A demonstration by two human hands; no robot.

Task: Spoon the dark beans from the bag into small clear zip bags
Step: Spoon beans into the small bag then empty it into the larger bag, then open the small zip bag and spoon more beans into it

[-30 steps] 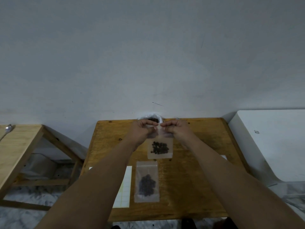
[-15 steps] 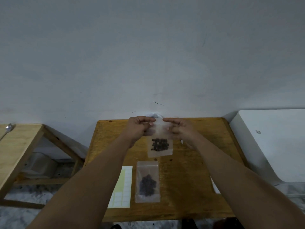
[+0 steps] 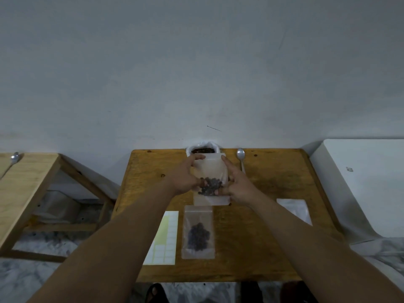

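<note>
Head | left grip [image 3: 185, 178], right grip [image 3: 238, 187] hold zip bag [image 3: 209, 169] by side edges | spoon [image 3: 241, 159] near

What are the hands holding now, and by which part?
One small zip bag with dark beans inside: the left hand grips its left edge, the right hand its right edge.

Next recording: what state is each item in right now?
Held zip bag: part-filled with beans, held between both hands.
Left hand: grips its left edge.
Right hand: grips its right edge.
Second zip bag: flat on table, holding beans.
Bean bag: open on top.
Spoon: lying unheld.
</note>
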